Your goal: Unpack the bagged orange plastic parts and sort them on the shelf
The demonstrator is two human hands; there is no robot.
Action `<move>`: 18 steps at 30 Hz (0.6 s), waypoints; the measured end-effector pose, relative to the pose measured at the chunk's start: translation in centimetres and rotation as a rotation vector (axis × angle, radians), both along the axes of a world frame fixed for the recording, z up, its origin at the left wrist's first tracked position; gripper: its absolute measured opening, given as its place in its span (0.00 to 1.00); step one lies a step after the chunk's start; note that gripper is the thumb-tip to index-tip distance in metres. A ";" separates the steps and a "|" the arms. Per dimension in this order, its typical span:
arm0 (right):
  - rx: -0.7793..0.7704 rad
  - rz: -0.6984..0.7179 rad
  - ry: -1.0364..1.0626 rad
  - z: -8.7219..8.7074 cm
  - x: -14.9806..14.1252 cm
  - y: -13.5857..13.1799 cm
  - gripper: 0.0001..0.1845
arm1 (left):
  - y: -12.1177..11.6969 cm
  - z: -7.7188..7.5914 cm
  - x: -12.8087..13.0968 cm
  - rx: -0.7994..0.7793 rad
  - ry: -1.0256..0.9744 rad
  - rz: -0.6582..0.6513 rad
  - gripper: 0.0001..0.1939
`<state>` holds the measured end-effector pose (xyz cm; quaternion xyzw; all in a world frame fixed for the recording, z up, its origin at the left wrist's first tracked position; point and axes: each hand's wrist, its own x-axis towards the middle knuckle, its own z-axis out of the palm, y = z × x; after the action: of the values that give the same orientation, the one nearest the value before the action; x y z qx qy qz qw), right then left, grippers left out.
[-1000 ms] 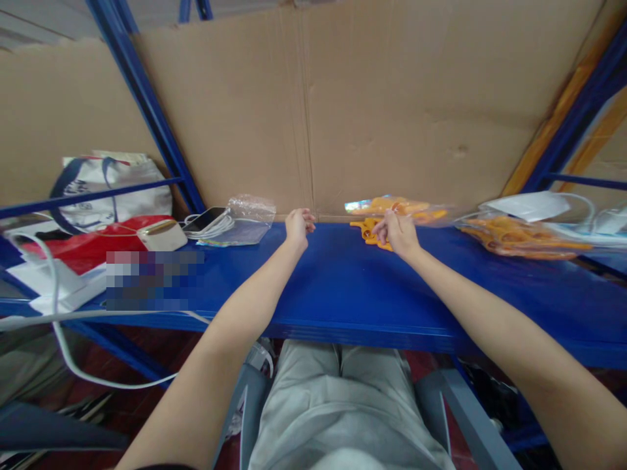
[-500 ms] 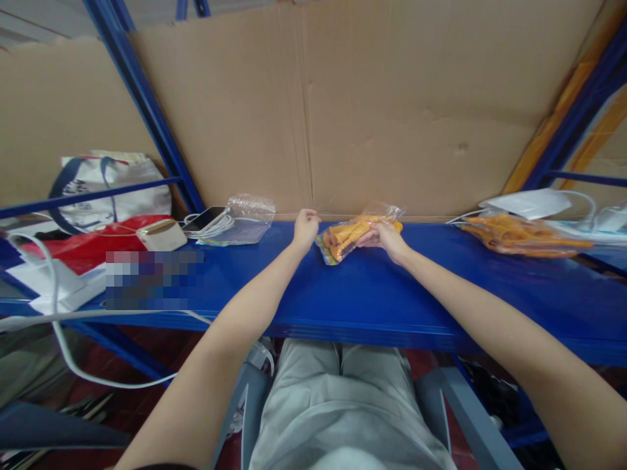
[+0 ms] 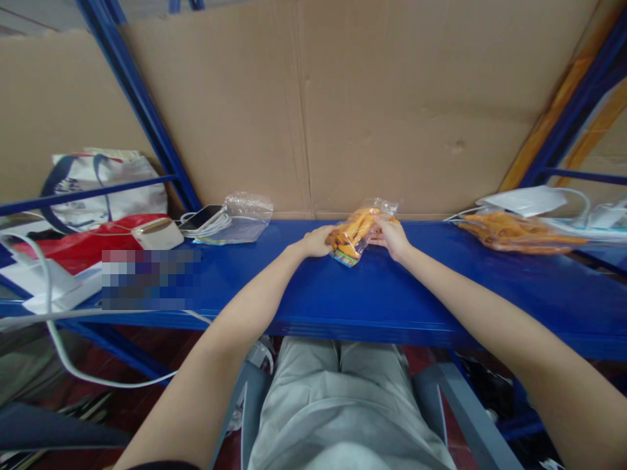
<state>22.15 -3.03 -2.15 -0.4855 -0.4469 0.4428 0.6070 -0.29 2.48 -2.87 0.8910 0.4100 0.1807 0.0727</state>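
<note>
A clear plastic bag (image 3: 357,230) with folded orange items inside is held between my hands, just above or on the blue shelf (image 3: 353,300); I cannot tell whether it touches. Its lower end shows a colourful printed strip. My left hand (image 3: 317,241) has its fingers closed on the bag's left end. At the other end, my right hand (image 3: 392,237) grips the right side, fingers partly behind the plastic. What exactly the orange items are is hard to make out through the shiny film.
To the right lies another clear bag of orange items (image 3: 519,232) beside a white device with a cable (image 3: 524,201). On the left are an empty-looking plastic bag (image 3: 249,219), a phone (image 3: 203,219), a white-gold gadget (image 3: 157,234), red bag (image 3: 93,241) and tote (image 3: 117,186). Cardboard (image 3: 382,111) stands behind.
My left hand has come down and right, from beside the bag onto its left end. The bag has turned slightly in my right hand, which keeps its hold.
</note>
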 end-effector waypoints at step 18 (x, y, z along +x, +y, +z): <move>0.596 0.236 -0.997 -3.3 0.9 1.8 0.53 | -1.7 1.9 -0.1 -0.085 0.058 0.245 0.33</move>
<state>23.01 -1.20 -5.43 -0.3904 -0.8343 0.0813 0.3808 -0.35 0.80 -0.93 0.8353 0.5249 0.1446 0.0759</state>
